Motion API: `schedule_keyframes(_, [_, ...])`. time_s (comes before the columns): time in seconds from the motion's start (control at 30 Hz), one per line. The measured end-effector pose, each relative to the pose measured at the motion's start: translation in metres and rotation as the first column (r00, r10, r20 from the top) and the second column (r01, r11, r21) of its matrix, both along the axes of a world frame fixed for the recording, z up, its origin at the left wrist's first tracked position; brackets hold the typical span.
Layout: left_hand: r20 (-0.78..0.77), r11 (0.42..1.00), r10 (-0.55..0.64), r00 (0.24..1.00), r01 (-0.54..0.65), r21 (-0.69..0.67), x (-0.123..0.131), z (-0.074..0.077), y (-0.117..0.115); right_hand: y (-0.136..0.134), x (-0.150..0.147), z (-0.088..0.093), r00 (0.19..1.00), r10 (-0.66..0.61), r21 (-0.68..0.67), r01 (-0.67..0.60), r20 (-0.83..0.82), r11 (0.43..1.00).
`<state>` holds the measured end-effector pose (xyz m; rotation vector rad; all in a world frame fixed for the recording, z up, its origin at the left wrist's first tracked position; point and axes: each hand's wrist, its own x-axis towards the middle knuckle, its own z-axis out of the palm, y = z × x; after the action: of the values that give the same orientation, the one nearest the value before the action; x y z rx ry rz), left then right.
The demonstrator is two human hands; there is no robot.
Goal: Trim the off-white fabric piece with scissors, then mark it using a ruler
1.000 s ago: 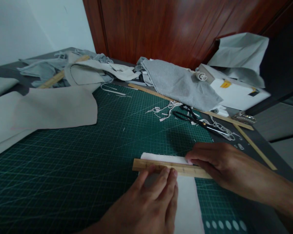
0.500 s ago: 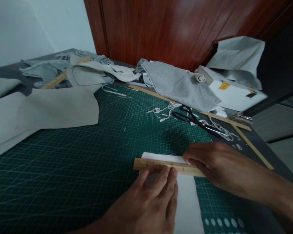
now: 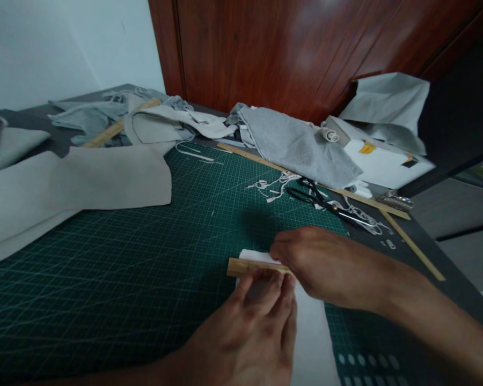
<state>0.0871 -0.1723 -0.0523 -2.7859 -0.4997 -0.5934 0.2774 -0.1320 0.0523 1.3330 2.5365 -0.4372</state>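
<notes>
A strip of white fabric (image 3: 312, 332) lies on the green cutting mat (image 3: 193, 225), running toward me. Across its far end rests a wooden ruler (image 3: 237, 267). My left hand (image 3: 245, 327) presses the ruler down with its fingers stretched out and somewhat spread. Along the ruler's far edge, my right hand (image 3: 317, 262) is closed in a pinch, and whatever sits between its fingertips is hidden. The right hand covers the right part of the ruler.
Large pale fabric pieces (image 3: 108, 179) lie at the left. Black scissors (image 3: 326, 203) rest beside thread scraps (image 3: 279, 185) at the far right. Behind them are a long wooden ruler (image 3: 257, 157), grey cloth (image 3: 293, 139) and a white box (image 3: 390, 163). Another ruler (image 3: 414, 246) lies farther right.
My right hand has slid left along the ruler's far edge, toward my left hand. The left hand stays pressed on the ruler. The whole view has shifted slightly.
</notes>
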Motion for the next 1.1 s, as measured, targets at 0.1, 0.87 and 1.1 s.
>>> schedule_keyframes(0.1, [0.008, 1.0, 0.02, 1.0, -0.02, -0.021, 0.001, 0.004, -0.002, 0.007, -0.009, 0.0, 0.998, 0.068, 0.019, -0.067, -0.014, 0.998])
schedule_keyframes(0.87, [0.027, 0.995, -0.005, 1.0, 0.008, -0.1, 0.0, 0.012, 0.0, 0.04, -0.056, -0.007, 0.964, 0.23, 0.122, -0.214, -0.136, 0.969])
schedule_keyframes(1.1, [-0.009, 0.987, -0.007, 1.0, 0.006, -0.159, -0.002, 0.021, -0.002, 0.042, -0.052, -0.019, 0.923, 0.131, 0.101, -0.101, -0.361, 0.99])
